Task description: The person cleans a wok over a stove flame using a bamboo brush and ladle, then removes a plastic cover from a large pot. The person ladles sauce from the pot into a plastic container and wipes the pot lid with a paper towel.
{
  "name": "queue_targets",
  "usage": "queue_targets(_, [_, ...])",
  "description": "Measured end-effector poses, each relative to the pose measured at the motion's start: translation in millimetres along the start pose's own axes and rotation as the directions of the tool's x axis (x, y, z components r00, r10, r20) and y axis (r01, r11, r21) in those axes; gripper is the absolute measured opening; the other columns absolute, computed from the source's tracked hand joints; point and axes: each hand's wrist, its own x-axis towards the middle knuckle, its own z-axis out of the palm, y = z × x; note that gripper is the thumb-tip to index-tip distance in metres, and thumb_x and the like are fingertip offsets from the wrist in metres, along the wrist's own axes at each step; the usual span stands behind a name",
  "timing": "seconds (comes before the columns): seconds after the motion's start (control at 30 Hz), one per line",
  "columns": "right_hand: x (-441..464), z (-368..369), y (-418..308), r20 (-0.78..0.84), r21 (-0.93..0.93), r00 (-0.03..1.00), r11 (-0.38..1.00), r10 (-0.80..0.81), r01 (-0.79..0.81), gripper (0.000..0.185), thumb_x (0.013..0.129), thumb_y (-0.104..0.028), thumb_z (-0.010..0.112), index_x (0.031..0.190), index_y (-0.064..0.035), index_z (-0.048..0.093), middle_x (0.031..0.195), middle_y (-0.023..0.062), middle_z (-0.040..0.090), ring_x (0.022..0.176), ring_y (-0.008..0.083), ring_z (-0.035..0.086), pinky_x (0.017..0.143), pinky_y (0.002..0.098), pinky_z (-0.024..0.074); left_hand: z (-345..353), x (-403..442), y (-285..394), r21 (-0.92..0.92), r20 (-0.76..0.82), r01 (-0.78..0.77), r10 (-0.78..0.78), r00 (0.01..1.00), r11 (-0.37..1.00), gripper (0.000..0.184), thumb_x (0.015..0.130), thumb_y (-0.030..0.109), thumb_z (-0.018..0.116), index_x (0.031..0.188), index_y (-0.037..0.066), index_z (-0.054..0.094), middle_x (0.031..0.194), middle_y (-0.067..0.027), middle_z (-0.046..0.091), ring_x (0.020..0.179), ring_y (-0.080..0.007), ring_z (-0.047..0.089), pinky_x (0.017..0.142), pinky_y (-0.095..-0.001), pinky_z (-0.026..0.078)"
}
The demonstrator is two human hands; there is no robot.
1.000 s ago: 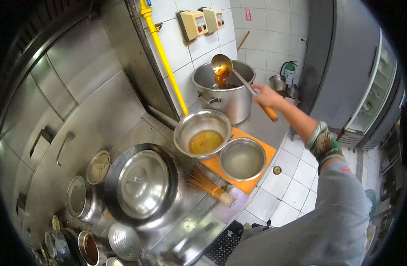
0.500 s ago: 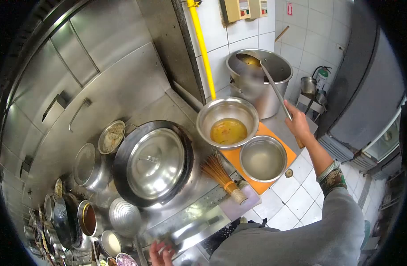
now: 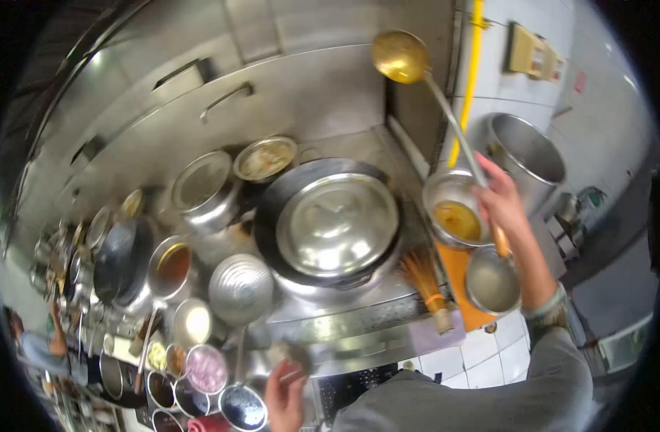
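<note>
My right hand [image 3: 504, 198] is wrapped round the handle of a long ladle [image 3: 402, 57], whose bowl is raised at the upper middle, by the steel wall. Below the hand are a steel bowl [image 3: 445, 189] of yellow liquid and a smaller bowl [image 3: 493, 281] of cloudy liquid, beside an orange board [image 3: 456, 266]. My left hand [image 3: 285, 392] is low at the front edge, fingers apart and slightly curled, with nothing seen in it. Nearest to it is a dark-bottomed pan or strainer [image 3: 243, 407]. A domed lid [image 3: 338, 225] covers the large wok [image 3: 272, 194].
A tall pot [image 3: 528, 147] stands at the right. A bamboo brush [image 3: 427, 288] lies right of the wok. On the left are a perforated ladle [image 3: 241, 288], a pot of red sauce [image 3: 170, 266] and a bowl of pink pieces [image 3: 206, 369]. Another person [image 3: 42, 349] stands at far left.
The view has swung left. My right hand has lifted the ladle out of the tall pot and moved it left over the stove area. My left hand, first seen half a second ago, shows more fully.
</note>
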Motion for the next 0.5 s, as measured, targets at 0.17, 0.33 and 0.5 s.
queue_targets(0.17, [87,223,-42,0.403,0.226,0.915,0.97,-0.009,-0.089,0.067,0.081,-0.002,0.058,0.143,-0.0122,0.034,0.061,0.0006,0.053,0.044,0.0081,0.047,0.04,0.0242,0.0385,-37,-22,-29,-0.135,-0.022,0.051,-0.055,0.998,0.989,0.045,0.09,0.004,0.054,0.133,-0.003,0.039,0.121,-0.0169,0.054,0.107,-0.0261,0.057,0.089,-0.0359,0.049])
queue_targets(0.33, [128,443,-16,0.463,-0.134,0.883,0.98,-0.072,0.15,0.063,0.076,-0.007,0.061,0.136,-0.0081,0.043,0.079,0.0115,0.065,0.051,0.0192,0.06,0.049,0.0339,0.0494,-67,-54,-37,-0.209,-0.195,0.11,-0.151,0.969,0.972,0.043,0.093,0.01,0.055,0.133,0.0,0.042,0.115,-0.0119,0.057,0.102,-0.0198,0.057,0.089,-0.0327,0.046])
queue_targets(0.5, [162,582,19,0.576,-0.455,0.814,0.856,0.075,0.243,0.039,0.077,-0.011,0.058,0.111,0.0055,0.049,0.072,0.0133,0.063,0.047,0.0188,0.058,0.052,0.036,0.0515,-94,-81,-39,-0.282,-0.32,0.206,-0.294,0.901,0.937,0.043,0.092,0.012,0.057,0.133,0.004,0.045,0.114,-0.0116,0.058,0.104,-0.0198,0.056,0.091,-0.0331,0.044])
